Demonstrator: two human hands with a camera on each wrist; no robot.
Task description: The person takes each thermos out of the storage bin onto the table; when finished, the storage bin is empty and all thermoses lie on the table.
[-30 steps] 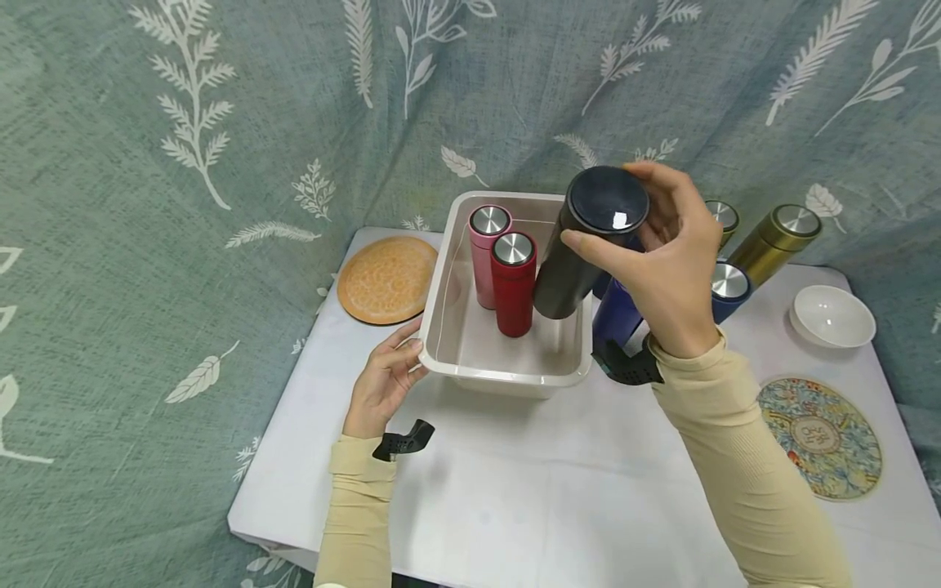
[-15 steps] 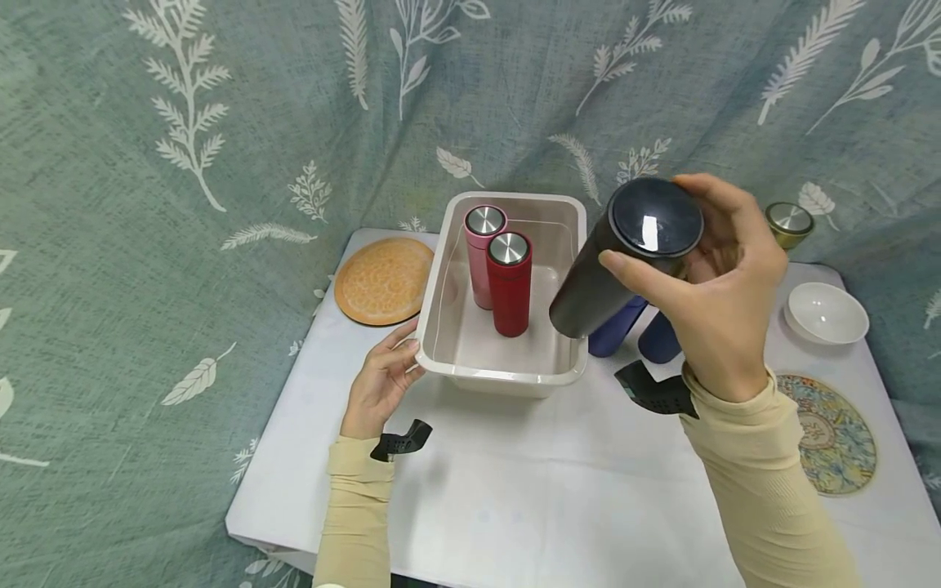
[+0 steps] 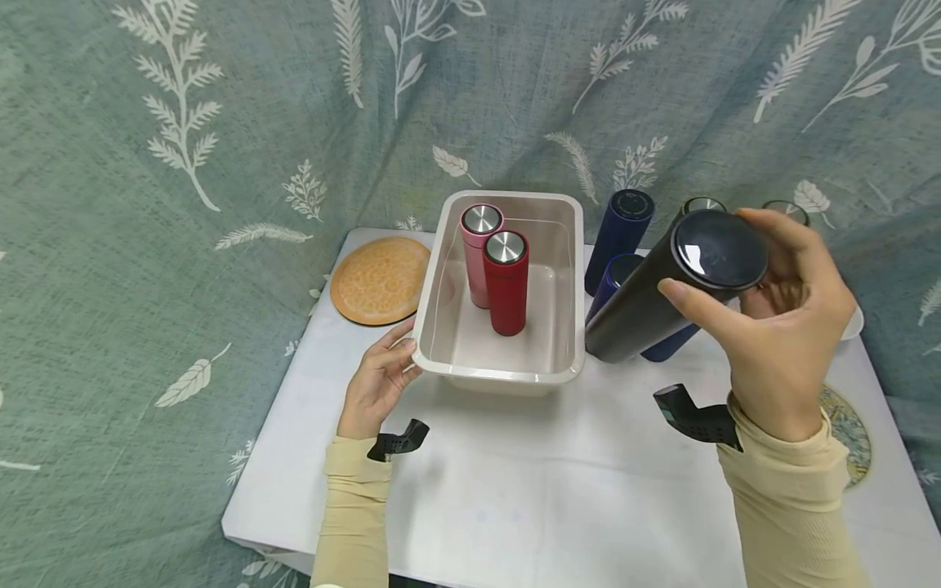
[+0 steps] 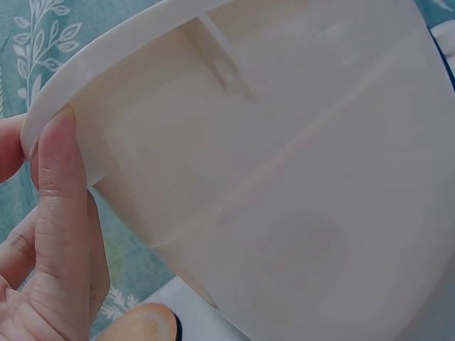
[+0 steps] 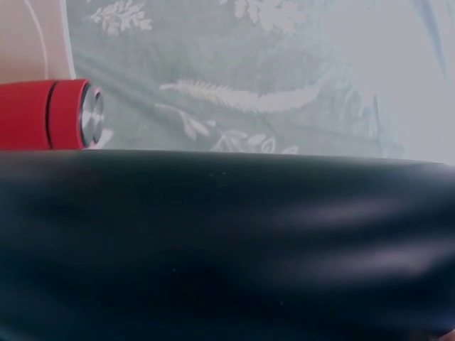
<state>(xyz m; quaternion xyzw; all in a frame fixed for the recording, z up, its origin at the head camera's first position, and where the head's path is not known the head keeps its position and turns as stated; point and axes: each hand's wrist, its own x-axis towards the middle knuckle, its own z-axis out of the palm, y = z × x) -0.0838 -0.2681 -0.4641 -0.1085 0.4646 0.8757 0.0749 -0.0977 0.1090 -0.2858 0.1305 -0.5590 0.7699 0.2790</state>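
Note:
My left hand (image 3: 376, 384) pinches the left rim of a beige plastic bin (image 3: 507, 377); the left wrist view shows thumb and fingers on that rim (image 4: 106, 60). Inside the bin stand a pink thermos (image 3: 474, 265) and a red thermos (image 3: 506, 298), both with silver lids. Right of the bin, my right hand (image 3: 790, 335) grips a large black thermos (image 3: 654, 298) near its top. The black thermos tilts, its lower end beside the bin's right wall. In the right wrist view the black thermos (image 5: 227, 241) fills the lower part, with the red thermos (image 5: 46, 115) at upper left.
Behind the black thermos stand a dark blue thermos (image 3: 619, 241), a blue one (image 3: 621, 268) and a partly hidden navy one (image 3: 671, 343). Two more lids show near the right hand. An orange round mat (image 3: 381, 282) lies left; a patterned mat (image 3: 847, 433) lies right.
My right hand has carried the black thermos from over the bin out to the right and somewhat lower, tilting it more. My left hand has stayed on the bin rim.

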